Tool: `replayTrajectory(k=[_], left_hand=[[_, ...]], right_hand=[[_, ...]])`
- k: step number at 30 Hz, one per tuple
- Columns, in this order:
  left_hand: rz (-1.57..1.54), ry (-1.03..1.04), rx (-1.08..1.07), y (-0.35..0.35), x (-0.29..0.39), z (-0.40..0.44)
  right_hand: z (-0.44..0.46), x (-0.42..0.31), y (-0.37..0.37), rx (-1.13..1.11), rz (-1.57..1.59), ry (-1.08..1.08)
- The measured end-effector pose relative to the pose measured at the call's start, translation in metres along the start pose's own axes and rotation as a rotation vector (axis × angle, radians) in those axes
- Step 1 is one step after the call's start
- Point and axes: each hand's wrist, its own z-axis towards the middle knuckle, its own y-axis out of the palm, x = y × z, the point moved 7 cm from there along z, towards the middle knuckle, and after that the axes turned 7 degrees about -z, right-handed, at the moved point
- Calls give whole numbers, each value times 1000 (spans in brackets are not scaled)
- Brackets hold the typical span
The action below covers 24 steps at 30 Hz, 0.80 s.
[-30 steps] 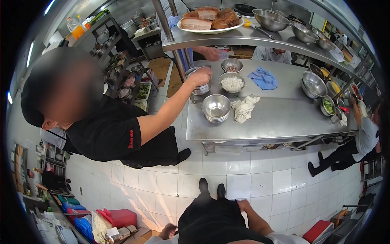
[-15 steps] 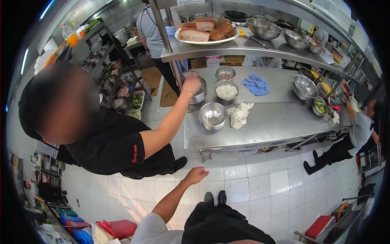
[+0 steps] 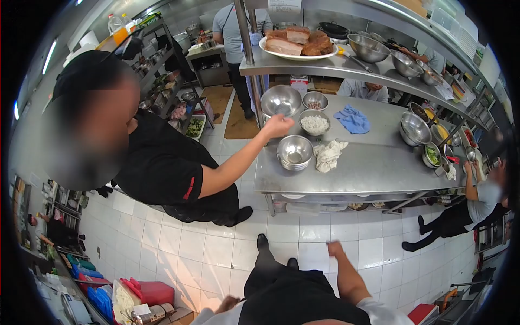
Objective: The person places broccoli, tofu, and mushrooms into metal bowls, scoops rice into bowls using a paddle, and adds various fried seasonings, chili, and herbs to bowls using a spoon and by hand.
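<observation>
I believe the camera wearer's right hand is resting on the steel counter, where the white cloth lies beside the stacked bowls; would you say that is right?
Not quite: the head view shows the right hand apart from the steel counter, against the tiled floor. The white cloth does lie beside the stacked bowls on the counter.

2 bare hands, both well short of the near edge of the tabletop (image 3: pixel 374 165). The right grip (image 3: pixel 336 249) extends ahead of the body on a reaching forearm; the left grip (image 3: pixel 227 305), blurred, sits low beside the waist. Finger detail is too small to tell. The left foot (image 3: pixel 262 241) is ahead of the right foot (image 3: pixel 293 264).
</observation>
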Motion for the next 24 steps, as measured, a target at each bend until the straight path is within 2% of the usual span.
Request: replayTrajectory(k=[1, 2, 3, 5, 9, 11, 13, 14, 15, 17, 19, 21, 23, 24], left_hand=[[-84, -25, 8, 9, -4, -14], [-145, -41, 20, 17, -4, -20], [-184, -42, 33, 20, 0, -21], [-226, -17, 82, 20, 8, -14], [-157, 193, 258, -23, 31, 24], [101, 438, 458, -67, 49, 39], [235, 597, 672, -116, 59, 52], [-485, 274, 353, -137, 55, 66], [-1200, -157, 327, -162, 61, 51], [-1266, -96, 355, -210, 76, 54], [-1220, -68, 316, -247, 92, 51], [-1087, -62, 233, -273, 101, 54], [-1004, -85, 156, -289, 112, 52], [-931, -118, 120, -295, 115, 54]], right_hand=[[17, -36, -68, 156, -221, -161], [34, -60, -128, 164, 54, -107], [57, -79, -168, 245, 195, -178], [47, -127, -243, 231, 862, 91], [44, -179, -272, 411, 697, 39], [30, -186, -229, 203, 673, 40], [28, -157, -140, -136, 538, 137], [14, -162, -98, -393, 101, -115], [-11, -138, -60, -484, 385, 305], [-53, -134, -1, -621, -258, -211], [-112, -105, 14, -458, 411, 489], [-142, -92, 49, -462, 798, 596], [-133, -62, 120, -426, 782, 359], [-153, -77, 111, -405, 632, 310]])
